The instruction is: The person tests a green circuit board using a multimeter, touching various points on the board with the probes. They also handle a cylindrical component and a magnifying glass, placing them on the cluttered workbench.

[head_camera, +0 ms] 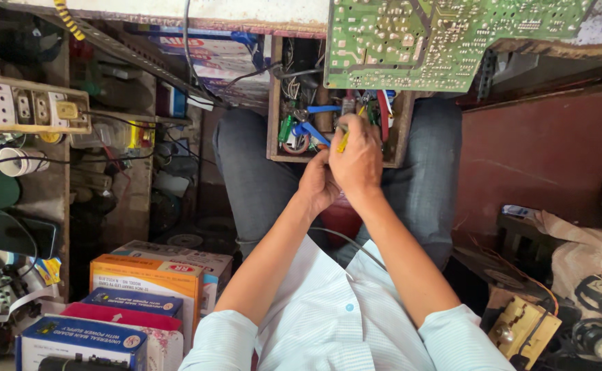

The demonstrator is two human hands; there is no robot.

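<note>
I sit with an open wooden drawer (272,103) pulled out over my lap, full of small tools, wires and blue-handled pliers (313,130). My right hand (357,159) reaches into the drawer with its fingers closed around a thin yellow-handled tool (343,141). My left hand (318,184) is just below and beside it, fingers curled against the right hand; what it holds is hidden. A green circuit board (445,38) lies on the bench edge above the drawer.
A switch and socket board (26,104) juts out at the left, with a cluttered shelf behind it. Cardboard boxes (146,282) are stacked at lower left. At lower right stand a cloth bag (583,257) and a yellow component (524,328). A red wall (548,151) is at the right.
</note>
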